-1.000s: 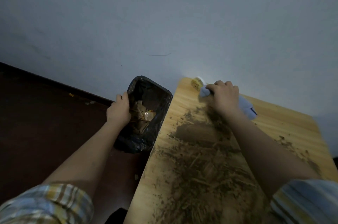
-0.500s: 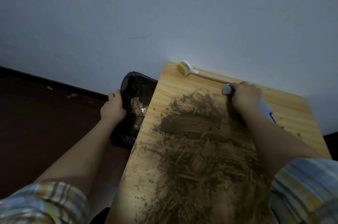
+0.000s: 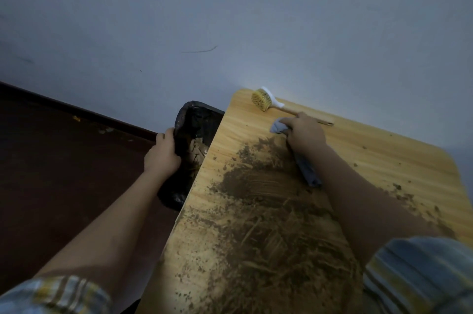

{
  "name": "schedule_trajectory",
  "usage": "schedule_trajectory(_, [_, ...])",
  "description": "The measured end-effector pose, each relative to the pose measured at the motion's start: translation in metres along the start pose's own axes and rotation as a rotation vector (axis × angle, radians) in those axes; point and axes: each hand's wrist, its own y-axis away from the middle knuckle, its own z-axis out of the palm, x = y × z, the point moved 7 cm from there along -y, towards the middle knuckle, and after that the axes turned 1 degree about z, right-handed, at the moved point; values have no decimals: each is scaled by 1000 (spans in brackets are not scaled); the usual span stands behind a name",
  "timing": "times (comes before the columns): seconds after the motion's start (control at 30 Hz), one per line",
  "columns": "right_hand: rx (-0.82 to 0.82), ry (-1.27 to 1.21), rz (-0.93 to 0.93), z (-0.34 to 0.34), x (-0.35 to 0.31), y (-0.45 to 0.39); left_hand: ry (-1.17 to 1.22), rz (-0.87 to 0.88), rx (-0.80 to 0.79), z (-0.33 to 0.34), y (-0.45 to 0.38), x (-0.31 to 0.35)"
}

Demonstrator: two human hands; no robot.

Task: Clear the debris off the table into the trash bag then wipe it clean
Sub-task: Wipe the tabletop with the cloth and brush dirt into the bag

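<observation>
Head | right hand (image 3: 305, 133) fingers still gripping cloth (image 3: 308, 172) | left hand (image 3: 162, 153) still gripping trash bag (image 3: 184, 119)

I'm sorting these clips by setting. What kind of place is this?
Probably a plain indoor room, perhaps at home: a wooden table pushed against a bare painted wall, with a dark floor and baseboard. Nothing marks it more exactly.

Yellow-bristled brush (image 3: 261, 101), grey wall (image 3: 230, 19)
</observation>
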Motion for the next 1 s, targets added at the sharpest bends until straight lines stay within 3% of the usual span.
schedule_trajectory(0.3, [-118, -62, -458, -13, -77, 13, 3, -8, -11, -5, 11, 7])
schedule_trajectory(0.43, [26, -81, -304, -44, -26, 12, -2, -7, -10, -7, 13, 5])
schedule_trajectory(0.57, [-10, 26, -70, -47, 36, 23, -4, -3, -13, -5, 16, 6])
schedule_trajectory(0.73, [-110, -75, 207, -11, 74, 43, -1, -4, -20, -4, 19, 6])
schedule_trajectory(0.9, [-93, -40, 106, 1, 45, 38, 10, 3, -23, -5, 21, 5])
schedule_trajectory(1.0, [-46, -18, -50, -1, 14, 32, 19, 2, -22, -5, 22, 5])
